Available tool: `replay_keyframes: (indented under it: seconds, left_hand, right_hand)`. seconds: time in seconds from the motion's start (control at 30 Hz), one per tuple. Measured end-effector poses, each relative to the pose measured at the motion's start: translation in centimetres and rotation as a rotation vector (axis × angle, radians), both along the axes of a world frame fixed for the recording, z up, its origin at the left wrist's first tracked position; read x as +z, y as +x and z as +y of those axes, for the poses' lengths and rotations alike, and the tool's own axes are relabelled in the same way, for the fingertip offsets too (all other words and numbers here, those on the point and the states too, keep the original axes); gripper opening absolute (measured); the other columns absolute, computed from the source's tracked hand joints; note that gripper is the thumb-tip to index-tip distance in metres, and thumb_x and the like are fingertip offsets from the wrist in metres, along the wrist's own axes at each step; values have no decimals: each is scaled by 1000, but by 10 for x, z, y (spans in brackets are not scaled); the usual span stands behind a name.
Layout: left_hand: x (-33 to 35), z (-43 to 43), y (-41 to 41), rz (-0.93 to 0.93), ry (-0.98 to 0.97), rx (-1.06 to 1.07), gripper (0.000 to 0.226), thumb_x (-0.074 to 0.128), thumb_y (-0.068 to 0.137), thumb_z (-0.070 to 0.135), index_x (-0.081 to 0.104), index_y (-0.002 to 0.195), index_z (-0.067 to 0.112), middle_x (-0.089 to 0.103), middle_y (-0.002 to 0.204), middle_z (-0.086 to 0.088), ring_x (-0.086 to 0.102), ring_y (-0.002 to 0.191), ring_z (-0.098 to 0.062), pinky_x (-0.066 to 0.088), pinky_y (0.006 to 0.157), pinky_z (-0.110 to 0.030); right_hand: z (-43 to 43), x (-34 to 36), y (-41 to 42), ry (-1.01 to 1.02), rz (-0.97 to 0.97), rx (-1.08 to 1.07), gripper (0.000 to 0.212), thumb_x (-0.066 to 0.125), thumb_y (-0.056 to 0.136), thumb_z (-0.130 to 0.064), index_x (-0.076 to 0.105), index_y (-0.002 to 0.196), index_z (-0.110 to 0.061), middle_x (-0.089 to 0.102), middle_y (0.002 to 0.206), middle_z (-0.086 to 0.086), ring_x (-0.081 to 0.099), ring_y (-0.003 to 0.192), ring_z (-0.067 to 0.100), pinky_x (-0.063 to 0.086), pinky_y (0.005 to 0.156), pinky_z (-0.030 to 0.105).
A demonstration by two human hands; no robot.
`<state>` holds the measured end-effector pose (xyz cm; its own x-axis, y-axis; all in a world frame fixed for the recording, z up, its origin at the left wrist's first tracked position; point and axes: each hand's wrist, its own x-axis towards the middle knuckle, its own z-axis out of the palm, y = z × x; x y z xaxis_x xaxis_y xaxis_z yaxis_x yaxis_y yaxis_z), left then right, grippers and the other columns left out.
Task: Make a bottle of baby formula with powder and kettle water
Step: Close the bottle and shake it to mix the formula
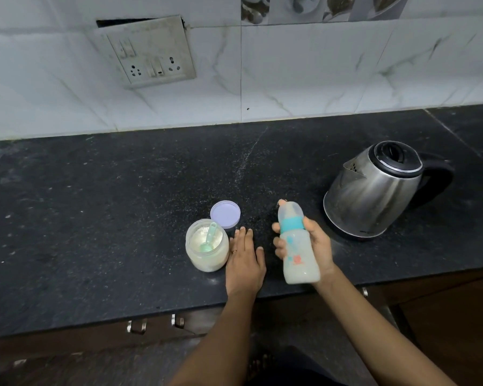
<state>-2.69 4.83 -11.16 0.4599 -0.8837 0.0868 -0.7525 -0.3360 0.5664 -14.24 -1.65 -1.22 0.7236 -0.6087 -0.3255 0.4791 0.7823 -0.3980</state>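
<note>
My right hand [317, 247] grips a baby bottle [297, 246] with a teal collar and a teat on top, held above the counter's front edge and tilted to the left. Milky white liquid fills its lower part. My left hand [244, 260] lies flat on the black counter [109, 218], fingers straight, right beside the open powder jar [207, 247]. A green scoop [209, 240] rests in the powder. The jar's lilac lid [225, 214] lies just behind the jar. A steel kettle [379, 188] with a black lid and handle stands to the right, lid closed.
A tiled wall with a switch and socket plate [151, 51] rises behind the counter. Brown drawers with metal handles [137, 327] sit under the counter's front edge.
</note>
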Motion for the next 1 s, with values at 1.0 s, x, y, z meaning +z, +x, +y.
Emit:
replay_keyframes:
  seconds: [1.0]
  left_hand:
    - [9, 2, -1, 25, 0, -1, 49, 38, 99, 27, 33, 145, 9, 29, 154, -12, 22, 144, -24, 6, 117, -31]
  right_hand:
    - [2, 57, 8, -150, 209, 7, 56, 47, 89, -58, 68, 104, -8, 67, 88, 8, 65, 61, 18, 55, 54, 28]
